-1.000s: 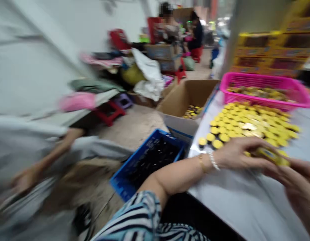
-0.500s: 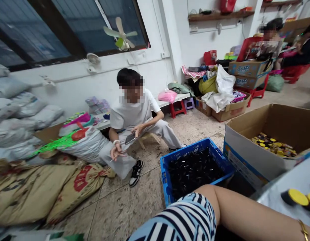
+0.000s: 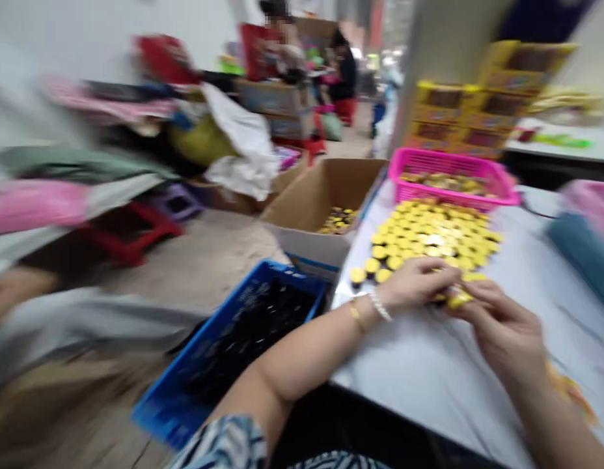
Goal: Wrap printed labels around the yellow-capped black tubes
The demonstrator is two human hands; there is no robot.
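- The left hand [image 3: 422, 283] and right hand [image 3: 507, 319] come together over the near edge of the white table [image 3: 404, 371].
- The right thumb and fingers pinch a small yellow piece [image 3: 459, 299]; blur hides whether the left fingers grip it too or only rest against it.
- That piece sits between the fingertips, just on the near side of the yellow-topped pieces [image 3: 414, 241], which stand packed together on the table.
- Behind this group is a pink basket [image 3: 443, 200] of similar small things; left of the table stand a cardboard box [image 3: 309, 244] and a blue crate [image 3: 158, 417] of dark pieces.
- The step in hand seems to be two-handed handling of one piece.
- The next move probably calls for a steady pinch, clear of the packed neighbours.
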